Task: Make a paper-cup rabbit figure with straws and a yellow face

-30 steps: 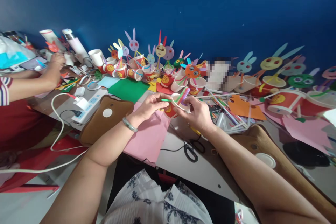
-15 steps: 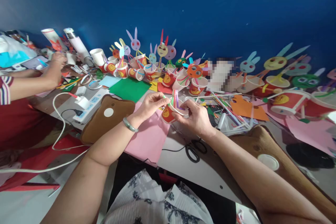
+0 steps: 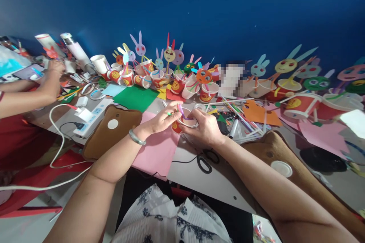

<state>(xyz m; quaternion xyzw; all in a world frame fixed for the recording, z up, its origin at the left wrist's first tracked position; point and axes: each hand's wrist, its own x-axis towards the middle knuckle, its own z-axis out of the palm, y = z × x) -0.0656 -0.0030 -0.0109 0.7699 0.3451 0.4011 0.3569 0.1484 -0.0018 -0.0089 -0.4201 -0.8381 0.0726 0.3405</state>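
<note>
Both my hands meet over a small red and white paper cup (image 3: 182,123) above a pink paper sheet (image 3: 158,152). My left hand (image 3: 162,119), with a green bangle on the wrist, pinches coloured straw pieces (image 3: 180,111) that stick out of the cup. My right hand (image 3: 202,127) is closed round the cup's right side and steadies it. A pair of black scissors (image 3: 207,161) lies on the white table just below my right wrist.
A row of paper-cup rabbits (image 3: 168,72) with coloured ears lines the blue wall. Loose straws (image 3: 242,115), orange paper (image 3: 259,114) and green paper (image 3: 137,98) lie about. Brown pads (image 3: 110,131) flank me. Another person's arm (image 3: 28,97) works at the left by a power strip (image 3: 91,117).
The cup and both my hands have come down slightly towards the pink sheet. The straws have tilted as my left fingers shifted their pinch from the cup's rim onto them.
</note>
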